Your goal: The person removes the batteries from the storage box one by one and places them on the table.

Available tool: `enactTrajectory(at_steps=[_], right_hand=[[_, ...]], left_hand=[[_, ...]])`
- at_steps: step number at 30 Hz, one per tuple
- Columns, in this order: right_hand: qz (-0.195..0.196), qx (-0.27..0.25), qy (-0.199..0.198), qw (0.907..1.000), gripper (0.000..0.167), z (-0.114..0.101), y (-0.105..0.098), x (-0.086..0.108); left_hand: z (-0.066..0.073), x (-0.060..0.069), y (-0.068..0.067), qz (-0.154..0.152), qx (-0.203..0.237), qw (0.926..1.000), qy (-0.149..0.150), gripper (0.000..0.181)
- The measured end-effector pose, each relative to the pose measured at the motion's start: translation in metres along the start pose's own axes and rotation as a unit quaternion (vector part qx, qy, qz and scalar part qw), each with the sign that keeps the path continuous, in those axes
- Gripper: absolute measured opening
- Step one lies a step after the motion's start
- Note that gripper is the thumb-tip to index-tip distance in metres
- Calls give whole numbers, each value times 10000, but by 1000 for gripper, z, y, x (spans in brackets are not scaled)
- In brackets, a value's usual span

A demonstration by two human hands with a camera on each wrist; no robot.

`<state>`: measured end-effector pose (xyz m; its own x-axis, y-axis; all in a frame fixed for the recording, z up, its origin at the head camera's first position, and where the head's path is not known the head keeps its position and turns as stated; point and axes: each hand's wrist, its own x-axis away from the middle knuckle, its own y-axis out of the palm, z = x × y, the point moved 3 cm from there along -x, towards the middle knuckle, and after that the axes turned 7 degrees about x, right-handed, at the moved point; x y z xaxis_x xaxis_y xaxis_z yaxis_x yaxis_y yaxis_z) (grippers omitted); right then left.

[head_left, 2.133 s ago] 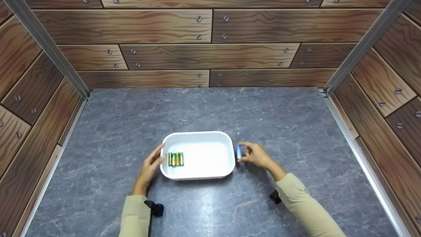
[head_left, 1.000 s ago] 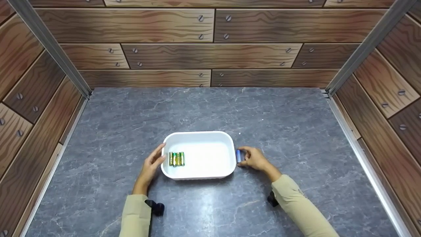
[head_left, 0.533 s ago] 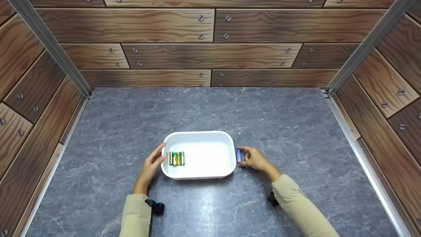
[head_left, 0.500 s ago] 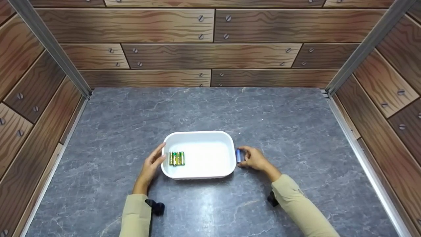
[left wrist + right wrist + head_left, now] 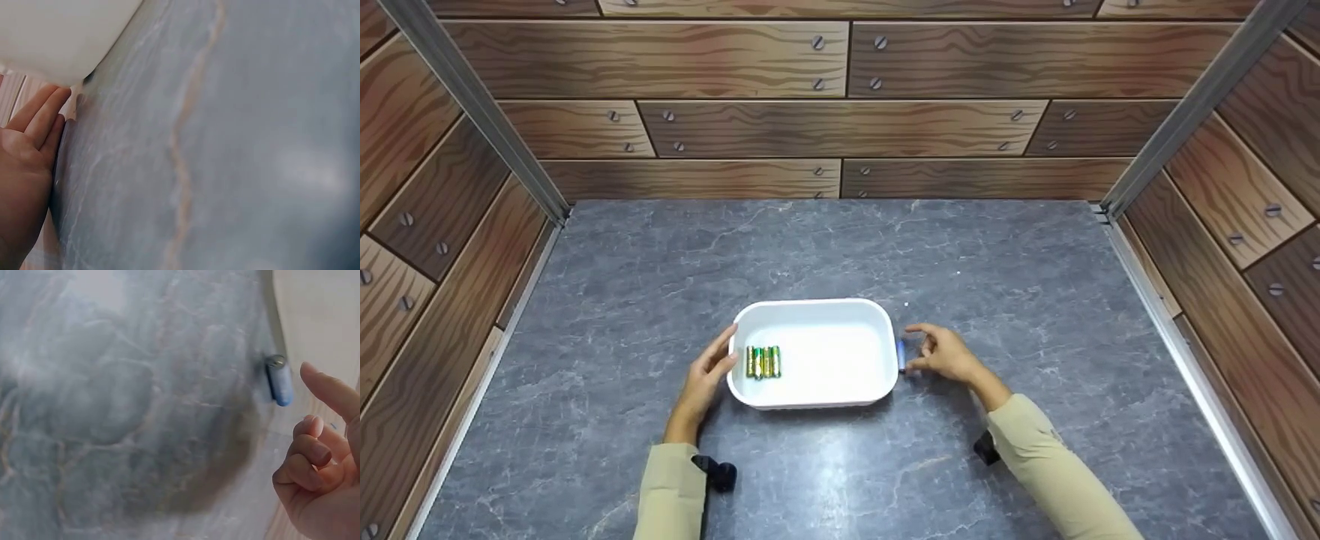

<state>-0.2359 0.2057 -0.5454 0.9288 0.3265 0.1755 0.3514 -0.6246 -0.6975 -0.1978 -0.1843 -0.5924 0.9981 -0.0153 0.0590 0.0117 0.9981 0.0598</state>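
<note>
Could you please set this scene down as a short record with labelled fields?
surface: grey marbled table
container: white tub
inside: four green-and-gold batteries, side by side near its left end
outside: one blue battery, on the table beside the tub's right wall
left hand: touching the tub's left end
right hand: beside the blue battery, holding nothing

Right hand [image 5: 329, 495] near blue cylinder [image 5: 280, 381]; seemingly apart.
</note>
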Motion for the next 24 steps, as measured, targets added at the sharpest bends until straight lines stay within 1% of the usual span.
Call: enactTrajectory(at_steps=[5, 8, 13, 19, 21, 24], right_hand=[[183, 43, -32, 9998, 56, -11, -8, 2], [293, 32, -129, 9995, 53, -17, -11, 4], [367, 6, -320, 9988, 47, -30, -14, 6], [309, 81, -538, 9980, 43, -44, -10, 6], [300, 141, -588, 9977, 43, -49, -7, 5], [285, 100, -715, 9970, 42, -56, 1, 4]], left_hand=[[0, 2, -1, 69, 30, 10000, 6, 50], [0, 2, -1, 65, 85, 9999, 57, 50], [-2, 2, -2, 62, 188, 9997, 124, 50], [-1, 2, -1, 66, 44, 9999, 152, 50], [-1, 1, -1, 80, -16, 9998, 172, 49], [-1, 1, 0, 95, -18, 9997, 204, 49]])
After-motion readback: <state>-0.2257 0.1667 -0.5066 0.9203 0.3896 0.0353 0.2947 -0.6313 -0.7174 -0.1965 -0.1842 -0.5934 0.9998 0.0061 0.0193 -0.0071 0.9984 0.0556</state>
